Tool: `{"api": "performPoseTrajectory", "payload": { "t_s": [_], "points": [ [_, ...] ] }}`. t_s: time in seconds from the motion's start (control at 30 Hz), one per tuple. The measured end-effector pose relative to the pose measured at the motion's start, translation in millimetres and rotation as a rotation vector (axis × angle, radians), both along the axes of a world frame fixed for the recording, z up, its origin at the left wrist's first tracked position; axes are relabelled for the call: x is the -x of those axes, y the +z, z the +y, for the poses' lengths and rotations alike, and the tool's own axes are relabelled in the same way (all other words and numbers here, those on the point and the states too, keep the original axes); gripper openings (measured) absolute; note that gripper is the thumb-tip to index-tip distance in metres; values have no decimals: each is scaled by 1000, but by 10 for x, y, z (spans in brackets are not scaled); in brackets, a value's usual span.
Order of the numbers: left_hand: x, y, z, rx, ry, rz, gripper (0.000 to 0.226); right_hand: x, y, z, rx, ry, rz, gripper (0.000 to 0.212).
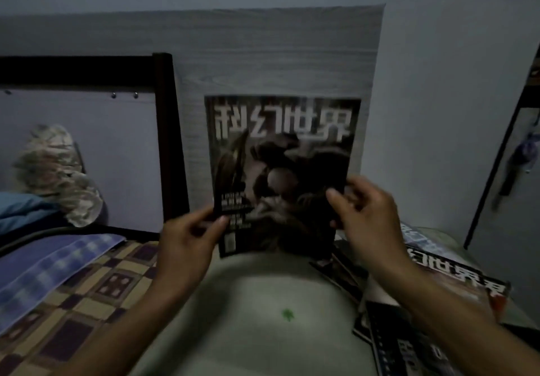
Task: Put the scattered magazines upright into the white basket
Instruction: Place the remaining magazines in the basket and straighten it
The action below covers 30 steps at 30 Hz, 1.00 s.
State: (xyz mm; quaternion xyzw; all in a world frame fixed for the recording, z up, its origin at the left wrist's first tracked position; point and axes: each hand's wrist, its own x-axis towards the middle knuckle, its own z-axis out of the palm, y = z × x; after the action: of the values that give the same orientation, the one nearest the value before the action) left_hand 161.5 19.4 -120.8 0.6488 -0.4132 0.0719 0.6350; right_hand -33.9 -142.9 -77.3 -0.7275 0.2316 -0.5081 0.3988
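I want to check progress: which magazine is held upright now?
The dark-cover magazine, gripped by both hands; the others lie flat at right.

Dim, smeared room; much is covered or cropped.
The right hand [365, 214] is motion-blurred and covers the magazine's [280, 171] lower right corner. The pile [432, 311] of magazines runs off the bottom edge, partly under the right arm, titles unreadable. The dark frame [496, 171] at right is cut by the edge. No basket can be made out.

glossy paper magazine [280, 171]; wood-grain board [277, 51]; checked cloth blanket [87, 282].
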Motion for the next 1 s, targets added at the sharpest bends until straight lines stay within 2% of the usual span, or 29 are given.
{"api": "performPoseTrajectory", "payload": {
  "t_s": [0.1, 0.2, 0.4, 0.5, 0.57, 0.67, 0.77, 0.93, 1.0],
  "points": [
    [-412, 369, -451, 40, 14, -67, 29, -385, 394, -406, 9, -19, -72, 6],
    [-788, 429, -890, -27, 62, -125, 28, -750, 447, -796, -52, -3, -68, 9],
    [-1262, -83, -1226, -240, 176, -249, 19, -1236, -79, -1284, -135, -34, 120, 10],
    [-1321, -213, -1246, -326, 114, -239, 17, -1263, -381, -1383, -21, -133, 250, 16],
    [-1400, -96, -1257, -471, 87, -221, 3, -1244, -449, -1413, 78, -193, 296, 20],
    [-1495, 163, -1346, -807, 108, -249, 20, -1265, -446, -1412, 136, -253, 365, 25],
    [-1436, 250, -1484, -963, 203, -383, 33, -1278, -513, -1362, 136, -316, 320, 19],
    [-1521, 227, -1474, -1009, 96, -278, 23, -1363, -558, -1261, 216, -444, 133, 16],
    [-1529, 192, -1472, -983, 87, -208, 28, -1387, -541, -1302, 242, -462, 172, 20]
  ]
}}
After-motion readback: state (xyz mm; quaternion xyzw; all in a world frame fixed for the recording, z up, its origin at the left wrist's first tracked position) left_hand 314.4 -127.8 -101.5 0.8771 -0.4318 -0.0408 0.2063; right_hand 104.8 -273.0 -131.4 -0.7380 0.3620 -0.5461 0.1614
